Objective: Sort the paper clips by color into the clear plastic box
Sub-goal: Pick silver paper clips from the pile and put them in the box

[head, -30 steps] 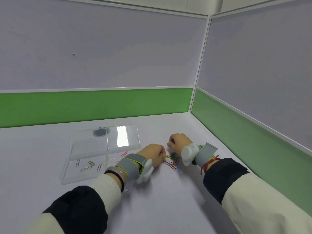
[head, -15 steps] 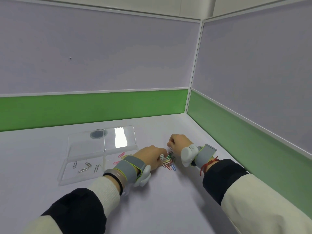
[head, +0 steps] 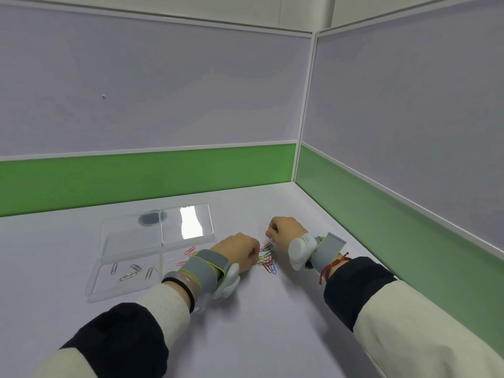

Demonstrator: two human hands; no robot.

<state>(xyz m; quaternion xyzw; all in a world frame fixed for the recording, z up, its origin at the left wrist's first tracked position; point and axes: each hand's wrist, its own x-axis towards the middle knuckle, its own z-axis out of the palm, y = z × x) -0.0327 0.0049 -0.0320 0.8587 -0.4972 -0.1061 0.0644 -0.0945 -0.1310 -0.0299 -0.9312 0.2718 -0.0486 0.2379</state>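
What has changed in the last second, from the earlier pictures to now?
Little. The left hand reached slightly further into the coloured clip pile; whether it grips one is hidden. The right hand, the clear box and its silver clips stayed put.

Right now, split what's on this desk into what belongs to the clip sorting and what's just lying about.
Part of the job:
- pile of colored paper clips
- clear plastic box
- silver clips in its near-left compartment
- pink clips in the compartment beside it
- left hand, right hand

Lying about:
- dark round disc seen through the open lid
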